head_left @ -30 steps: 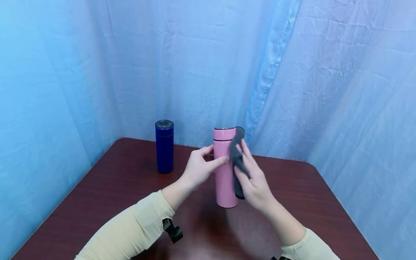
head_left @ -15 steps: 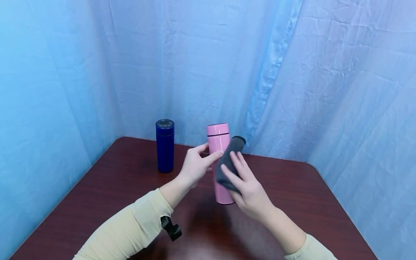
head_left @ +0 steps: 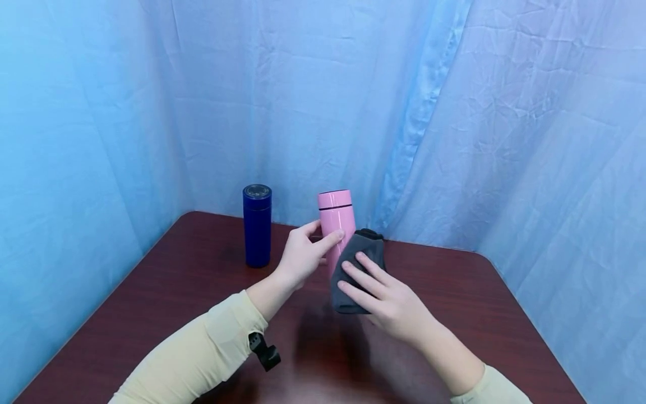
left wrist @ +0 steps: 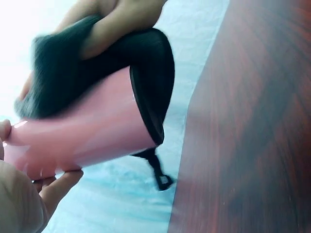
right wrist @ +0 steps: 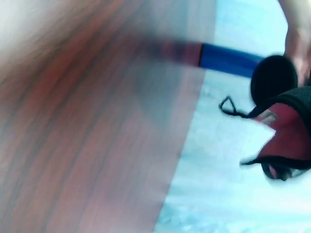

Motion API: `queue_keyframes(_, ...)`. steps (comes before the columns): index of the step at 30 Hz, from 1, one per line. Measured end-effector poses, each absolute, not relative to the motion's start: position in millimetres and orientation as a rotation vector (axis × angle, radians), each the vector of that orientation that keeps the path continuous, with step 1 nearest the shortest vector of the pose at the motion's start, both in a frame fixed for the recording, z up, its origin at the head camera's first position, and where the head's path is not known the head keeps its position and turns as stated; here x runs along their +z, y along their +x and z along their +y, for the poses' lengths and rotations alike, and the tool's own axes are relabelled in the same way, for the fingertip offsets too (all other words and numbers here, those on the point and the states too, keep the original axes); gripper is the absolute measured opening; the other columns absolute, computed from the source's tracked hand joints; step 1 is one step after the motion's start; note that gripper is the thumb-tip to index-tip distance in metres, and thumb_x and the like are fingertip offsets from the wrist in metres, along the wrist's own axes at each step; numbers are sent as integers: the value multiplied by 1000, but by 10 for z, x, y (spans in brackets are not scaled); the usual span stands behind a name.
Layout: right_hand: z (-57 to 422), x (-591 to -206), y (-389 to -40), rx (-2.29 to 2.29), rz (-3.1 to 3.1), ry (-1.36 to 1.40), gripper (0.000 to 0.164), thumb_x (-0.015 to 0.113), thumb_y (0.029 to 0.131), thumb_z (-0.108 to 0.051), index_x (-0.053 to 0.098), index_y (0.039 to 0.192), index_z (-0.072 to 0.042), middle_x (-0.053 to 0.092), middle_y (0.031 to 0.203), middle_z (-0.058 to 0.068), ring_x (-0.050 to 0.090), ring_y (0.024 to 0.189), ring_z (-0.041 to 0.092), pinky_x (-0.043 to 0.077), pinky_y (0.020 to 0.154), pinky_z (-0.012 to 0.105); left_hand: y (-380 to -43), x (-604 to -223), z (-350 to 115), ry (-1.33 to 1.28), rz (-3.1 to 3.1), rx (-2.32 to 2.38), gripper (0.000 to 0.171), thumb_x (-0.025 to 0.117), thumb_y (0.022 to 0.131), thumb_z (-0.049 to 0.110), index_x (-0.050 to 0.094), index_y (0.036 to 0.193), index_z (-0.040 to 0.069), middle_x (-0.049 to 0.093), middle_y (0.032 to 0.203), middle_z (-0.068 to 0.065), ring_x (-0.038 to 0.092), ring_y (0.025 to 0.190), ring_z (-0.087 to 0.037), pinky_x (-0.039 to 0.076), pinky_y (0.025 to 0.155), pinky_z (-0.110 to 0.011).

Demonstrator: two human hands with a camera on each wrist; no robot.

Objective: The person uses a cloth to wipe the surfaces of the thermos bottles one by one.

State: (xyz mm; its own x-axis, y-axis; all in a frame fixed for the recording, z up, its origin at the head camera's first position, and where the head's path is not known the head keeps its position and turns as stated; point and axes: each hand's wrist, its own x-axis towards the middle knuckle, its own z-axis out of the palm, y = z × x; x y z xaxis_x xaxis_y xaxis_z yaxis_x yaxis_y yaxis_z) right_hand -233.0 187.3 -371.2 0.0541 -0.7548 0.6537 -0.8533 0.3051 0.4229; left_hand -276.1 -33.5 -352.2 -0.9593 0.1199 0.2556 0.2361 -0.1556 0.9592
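My left hand (head_left: 299, 259) grips a pink thermos bottle (head_left: 337, 220) around its middle, thumb across the front, above the table. The bottle leans, its lid up and away to the left. My right hand (head_left: 401, 307) holds a dark grey cloth (head_left: 367, 245) against the bottle's lower right side, fingers spread over it. This covers most of the bottle's lower half in the head view. From the left wrist, the cloth (left wrist: 58, 73) lies over the bottle's side near its black-edged base. A thin loop (right wrist: 228, 104) hangs off the cloth in the right wrist view.
A blue thermos bottle (head_left: 257, 235) stands upright on the dark red wooden table (head_left: 166, 314), left of the pink one. Light blue curtains (head_left: 303, 112) hang around the table's back and sides. A black strap device (head_left: 264, 352) sits on the left sleeve.
The pink bottle has shifted slightly left and tilted. My right hand has moved the cloth from the bottle's right side round to its front and lower down.
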Motion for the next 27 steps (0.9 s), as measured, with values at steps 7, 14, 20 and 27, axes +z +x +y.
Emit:
queue_keyframes(7, 1847, -3912, -2251, 42, -1772, 1576, 34, 49, 104, -15, 68, 130, -4, 61, 140, 15, 57, 129, 37, 46, 100, 62, -2804, -3545, -346, -355, -1917, -2324, 51, 79, 91, 30, 65, 135, 8, 69, 114, -14, 72, 89, -23, 61, 71, -42)
queue_keyframes(14, 1988, -3919, -2411, 619, -1803, 1336, 36, 49, 109, -17, 64, 129, 9, 56, 138, 31, 52, 131, 43, 40, 110, 38, -2750, -3552, -340, -448, -1947, -2307, 53, 78, 92, 30, 63, 138, 7, 67, 121, -14, 72, 95, -29, 61, 72, -48)
queue_keyframes(20, 1856, -3750, -2427, 830, -1826, 1041, 49, 53, 108, -28, 56, 137, 11, 46, 148, 31, 49, 136, 40, 38, 113, 35, -2666, -3607, -216, -611, -2049, -2103, 53, 77, 92, 30, 63, 139, 12, 72, 117, -8, 71, 95, -23, 61, 75, -39)
queue_keyframes(27, 1923, -3963, -2368, 705, -1819, 1257, 43, 55, 107, -24, 61, 132, 10, 45, 145, 37, 44, 138, 45, 36, 113, 34, -2703, -3581, -277, -584, -1943, -2174, 49, 76, 93, 30, 65, 137, 11, 70, 116, -10, 69, 99, -26, 61, 75, -43)
